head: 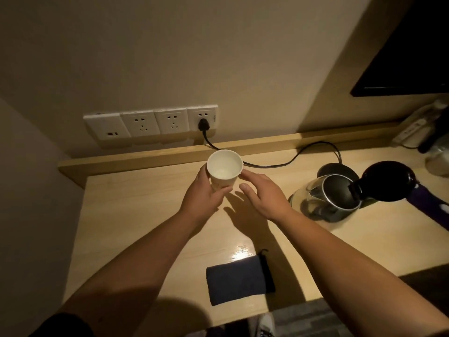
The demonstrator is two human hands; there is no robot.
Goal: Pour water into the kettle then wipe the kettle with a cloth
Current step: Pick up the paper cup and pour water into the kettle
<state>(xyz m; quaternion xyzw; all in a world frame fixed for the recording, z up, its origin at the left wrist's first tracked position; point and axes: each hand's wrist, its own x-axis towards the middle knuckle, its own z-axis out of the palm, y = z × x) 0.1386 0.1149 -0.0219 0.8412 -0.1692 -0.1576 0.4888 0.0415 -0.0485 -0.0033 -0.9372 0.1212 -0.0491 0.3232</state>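
Head view. Beige walls meet in a dim corner above a pale wooden table (145,215) with a raised back ledge; a row of wall sockets (150,122) sits just over the ledge, and a black cord (279,164) runs from the rightmost socket along the table toward the kettle's round base. The left hand (204,198) is wrapped around a white paper cup (224,170), held upright near the back ledge; whether the cup rests on the table or is lifted cannot be told, and its pale interior seems to hold a little water. The right hand (262,198) is spread, fingers extended, just beside the cup and gripping nothing. The glass kettle (328,195) stands well to the right of both hands, its black lid (388,181) swung open so the mouth faces up, its handle pointing right and toward the viewer. The right hand is nearer the kettle. Pouring therefore calls for carrying the cup rightward across the table. A dark folded cloth (239,279) lies flat near the front edge, between the forearms, untouched.
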